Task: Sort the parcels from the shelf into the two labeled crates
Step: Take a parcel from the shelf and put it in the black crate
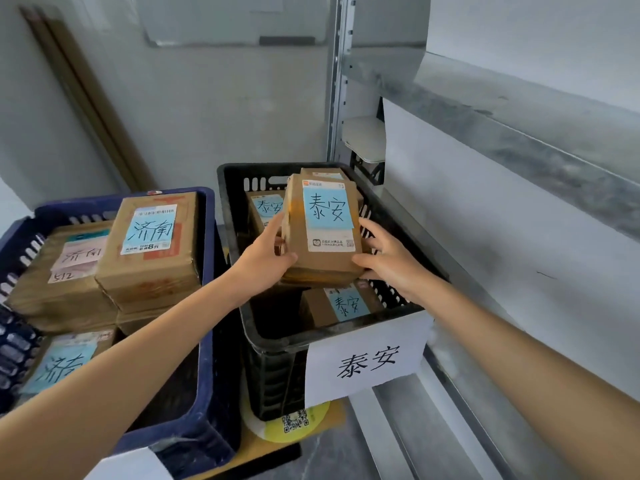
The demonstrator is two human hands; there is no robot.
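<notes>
Hidden bits first. L hand: fingers go behind the left side of the held parcel, I only get thumb + back of hand. R hand: fingertips curl at the parcel's right edge, thumb on the near corner. So both hands grip it, one per side. Underside not visible; I can't tell if it sits on the stack below or hangs free. Print on its white sticker is too small to read; the blue note on top reads 泰安.

Held parcel is over the black crate, approx mid-crate, top face tilted toward the cam. Same crate has a near parcel w/ blue 泰安 note, partly covered by the held one; a back-left parcel, half hidden; and a third box peeking out behind, label unreadable. Paper sign on the crate front says 泰安.

Blue crate sits just left; touching or not, can't tell. In it: top parcel w/ blue 济南 note, pink-note parcel beside it, low parcel partly cut by the L forearm. White sheet on its front is cut off at frame bottom.

Room: metal shelf on the right, its post behind the black crate. Grey wall w/ whiteboard cut off at top, wood strips leaning at left. Yellow disc w/ QR code pokes out under the black crate, grey floor.
</notes>
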